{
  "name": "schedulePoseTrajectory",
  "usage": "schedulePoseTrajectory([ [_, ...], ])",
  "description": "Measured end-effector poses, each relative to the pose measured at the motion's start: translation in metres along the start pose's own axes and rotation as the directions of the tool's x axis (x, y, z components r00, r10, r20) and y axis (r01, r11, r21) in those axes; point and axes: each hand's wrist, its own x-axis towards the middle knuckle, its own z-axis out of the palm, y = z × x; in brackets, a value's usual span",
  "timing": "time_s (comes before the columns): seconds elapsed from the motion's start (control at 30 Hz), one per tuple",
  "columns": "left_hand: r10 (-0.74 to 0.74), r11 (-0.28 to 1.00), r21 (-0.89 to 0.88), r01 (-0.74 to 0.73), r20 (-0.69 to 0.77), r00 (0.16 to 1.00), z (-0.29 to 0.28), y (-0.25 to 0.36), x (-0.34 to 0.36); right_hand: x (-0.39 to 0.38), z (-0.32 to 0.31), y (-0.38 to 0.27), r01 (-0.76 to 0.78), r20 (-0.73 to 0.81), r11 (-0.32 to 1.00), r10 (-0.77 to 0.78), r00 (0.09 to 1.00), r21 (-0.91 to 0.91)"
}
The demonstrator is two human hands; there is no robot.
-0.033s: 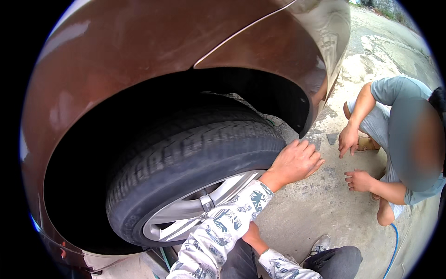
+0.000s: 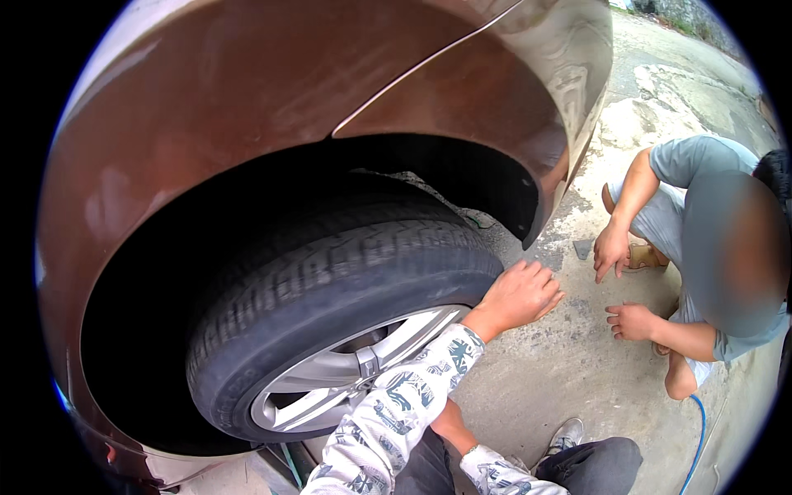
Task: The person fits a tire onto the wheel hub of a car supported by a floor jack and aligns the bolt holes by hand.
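Note:
My left hand [image 2: 520, 295] is at the right edge of a black tyre [image 2: 355, 280] on a car wheel. Its fingers are curled together, and whatever may be under them is hidden. My left forearm, in a white sleeve with dark prints, crosses in front of the silver alloy rim [image 2: 322, 375]. Below that forearm my right hand [image 2: 450, 422] shows only in part, near the lower right of the wheel. The left sleeve covers its fingers, so I cannot see what they hold.
A glossy brown car fender [image 2: 289, 74] arches over the wheel, with a dark wheel well around it. At the right a person [image 2: 709, 165] in a grey-blue shirt squats with both hands out. A blue hose [image 2: 701, 437] lies on the concrete [image 2: 544, 379]. My knee [image 2: 602, 462] is at the bottom.
The whole view has shifted slightly, so the fender's edge sits a little lower and the squatting person a little further left. Both my hands keep nearly the same place by the wheel.

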Motion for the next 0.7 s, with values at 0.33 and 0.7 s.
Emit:
schedulePoseTrajectory([
  [0.33,-0.576,0.571,-0.074,0.818,0.674,0.463,0.007,0.094,-0.263,0.013,-0.122,0.049,-0.097,-0.203,0.983,0.064,0.977,-0.158],
  [0.7,-0.670,0.575,0.007,0.818,-0.570,0.476,-0.409,0.203,-0.197,-0.008,-0.143,-0.220,0.619,0.128,0.749,-0.608,0.784,-0.236],
])
